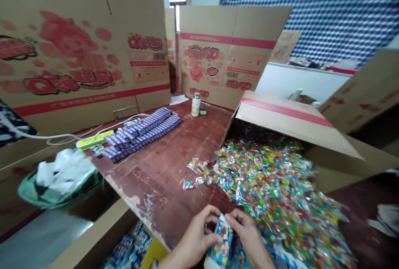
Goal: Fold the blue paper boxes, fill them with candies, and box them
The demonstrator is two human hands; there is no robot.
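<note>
In the head view, I'm holding a small printed box (226, 235) low in the middle, close in front of me. It's showing a mostly light-blue face crowded with red, yellow and white artwork, with a darker, narrow side facing right. Its long axis is running away from me, the far end pointing toward the bench (190, 144) and leaning slightly right. My left hand (199, 233) is pinching it from the left, thumb lying across the printed face; my right hand (247, 231) is pinching its far right edge with the fingertips. More blue printed packaging (239, 256) is lying just under my right hand. Clear packets of coloured candies (264, 177) are spilling from an open cardboard carton (286, 117) on my right, and purple boxes (149, 132) are standing in rows farther left.
</note>
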